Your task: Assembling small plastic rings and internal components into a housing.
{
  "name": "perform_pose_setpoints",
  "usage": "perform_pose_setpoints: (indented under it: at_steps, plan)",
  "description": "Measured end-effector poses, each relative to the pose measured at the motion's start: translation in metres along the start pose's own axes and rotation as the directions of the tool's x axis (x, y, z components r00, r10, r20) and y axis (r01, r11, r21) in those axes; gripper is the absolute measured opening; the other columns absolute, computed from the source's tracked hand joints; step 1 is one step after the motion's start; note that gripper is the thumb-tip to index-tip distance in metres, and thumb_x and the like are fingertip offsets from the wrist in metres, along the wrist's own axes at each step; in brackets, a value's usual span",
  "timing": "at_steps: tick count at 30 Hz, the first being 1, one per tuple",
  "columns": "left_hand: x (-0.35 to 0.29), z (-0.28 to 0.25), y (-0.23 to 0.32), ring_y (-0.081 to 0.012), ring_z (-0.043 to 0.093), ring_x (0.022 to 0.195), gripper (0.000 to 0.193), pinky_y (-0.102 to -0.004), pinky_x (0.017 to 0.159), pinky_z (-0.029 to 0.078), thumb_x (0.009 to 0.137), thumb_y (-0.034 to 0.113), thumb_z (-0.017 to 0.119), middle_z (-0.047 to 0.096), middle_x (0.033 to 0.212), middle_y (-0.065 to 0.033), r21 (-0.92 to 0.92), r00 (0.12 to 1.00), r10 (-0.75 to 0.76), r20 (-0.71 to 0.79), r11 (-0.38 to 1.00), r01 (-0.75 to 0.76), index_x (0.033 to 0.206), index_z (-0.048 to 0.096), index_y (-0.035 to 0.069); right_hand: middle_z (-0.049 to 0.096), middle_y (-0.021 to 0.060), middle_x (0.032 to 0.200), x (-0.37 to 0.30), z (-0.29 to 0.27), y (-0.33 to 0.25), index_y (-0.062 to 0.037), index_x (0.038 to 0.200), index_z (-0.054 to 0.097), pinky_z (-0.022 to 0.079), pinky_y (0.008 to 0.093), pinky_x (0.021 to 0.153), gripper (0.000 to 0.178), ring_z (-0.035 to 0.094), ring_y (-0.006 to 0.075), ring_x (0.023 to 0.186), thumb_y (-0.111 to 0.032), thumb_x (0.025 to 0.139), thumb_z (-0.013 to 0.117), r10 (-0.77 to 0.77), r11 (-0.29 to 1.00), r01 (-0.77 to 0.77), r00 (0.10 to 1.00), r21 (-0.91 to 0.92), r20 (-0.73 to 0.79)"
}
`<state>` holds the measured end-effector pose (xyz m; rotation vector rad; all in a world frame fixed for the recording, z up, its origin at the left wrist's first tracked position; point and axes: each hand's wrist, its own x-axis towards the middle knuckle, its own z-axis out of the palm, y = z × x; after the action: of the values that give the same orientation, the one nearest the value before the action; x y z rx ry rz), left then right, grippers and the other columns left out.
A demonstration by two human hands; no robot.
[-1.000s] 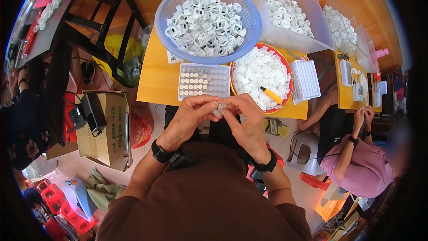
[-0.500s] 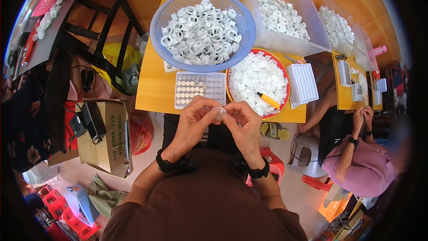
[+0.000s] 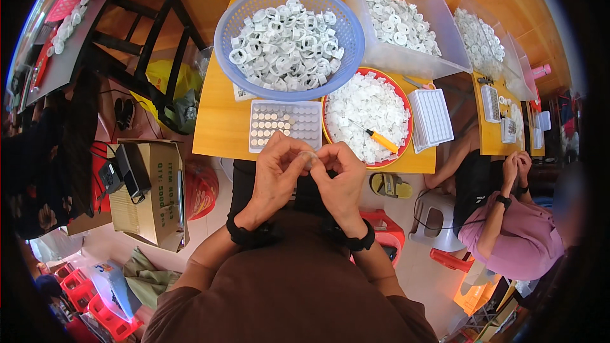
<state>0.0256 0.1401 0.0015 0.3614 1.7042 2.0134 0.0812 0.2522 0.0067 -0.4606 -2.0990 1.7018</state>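
My left hand (image 3: 277, 176) and my right hand (image 3: 339, 181) meet just in front of the table edge. Between their thumbs and fingertips they pinch a small round whitish plastic piece (image 3: 308, 158), mostly covered by the fingers. Right beyond my left hand lies a white tray (image 3: 305, 128) with round pockets; pale discs fill several of them on its left side. Past my right hand stands a red round tray (image 3: 408, 114) heaped with small white plastic bits (image 3: 365, 105). A screwdriver (image 3: 383, 141) with a yellow handle rests on that heap.
A blue basket (image 3: 223, 67) of white ring-shaped parts stands behind the pocket tray. Farther right are a clear bin (image 3: 413, 62) of similar parts and stacked white trays (image 3: 433, 121). A co-worker (image 3: 508, 228) sits at right. A cardboard box (image 3: 149, 197) stands at left.
My fingers have closed further over the round piece, so less of it shows. My right hand has shifted slightly left.
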Motion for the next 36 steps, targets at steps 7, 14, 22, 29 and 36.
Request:
perform_pose_setpoints:
  at_steps: [7,14,22,29,36]
  plan:
    - [0.005,-0.006,0.013,-0.0116,0.06,0.073,0.011,-0.0223,0.062,0.053,0.085,0.005,0.057,0.058,0.086,-0.0049,-0.213,0.977,-0.206,0.057,0.953,0.214,0.092,0.061,-0.001,0.055,0.0051,0.074,-0.003,-0.005,-0.006,0.0013,0.087,0.061,0.046,0.0209,0.056,0.013,0.056,0.0096,0.06,0.002,0.075,0.064,0.001,0.987,0.01,0.998,0.16,-0.07]
    - [0.0,-0.005,0.011,-0.0117,0.061,0.076,0.02,-0.0224,0.063,0.052,0.08,-0.002,0.058,0.061,0.088,-0.0056,0.048,0.995,-0.04,0.088,0.998,0.036,0.099,0.061,-0.001,0.057,0.0042,0.077,-0.008,-0.016,0.0,0.0021,0.093,0.063,0.047,0.0202,0.056,0.013,0.057,0.0073,0.066,0.0,0.08,0.061,0.059,0.994,-0.056,0.998,0.098,-0.025]
    - [0.007,-0.007,0.021,-0.0197,0.061,0.065,0.03,-0.0274,0.058,0.049,0.07,-0.004,0.06,0.06,0.078,-0.0115,0.523,0.945,0.196,0.262,0.794,-0.31,0.1,0.061,0.001,0.052,0.0021,0.082,-0.006,-0.02,-0.004,0.0025,0.097,0.062,0.045,0.0171,0.058,0.018,0.053,0.0051,0.069,0.003,0.079,0.061,0.235,0.928,-0.248,0.969,0.277,0.08]
    - [0.005,-0.003,0.018,-0.0187,0.061,0.06,0.03,-0.027,0.055,0.05,0.069,-0.004,0.061,0.059,0.073,-0.0095,0.614,0.901,0.324,0.287,0.659,-0.433,0.099,0.059,0.001,0.044,-0.0002,0.082,-0.01,-0.018,-0.001,0.0015,0.101,0.061,0.042,0.0163,0.06,0.03,0.048,0.0041,0.072,0.012,0.073,0.061,0.135,0.953,-0.148,0.988,0.263,0.068]
    - [0.006,0.002,0.011,-0.029,0.058,0.059,0.031,-0.037,0.049,0.046,0.068,-0.002,0.061,0.054,0.071,-0.0121,0.673,0.843,0.437,0.314,0.524,-0.523,0.099,0.055,0.001,0.045,0.0002,0.082,-0.009,-0.019,-0.005,0.0006,0.101,0.062,0.044,0.0169,0.06,0.032,0.049,0.0045,0.071,0.013,0.072,0.061,0.11,0.956,-0.114,0.993,0.272,0.031]
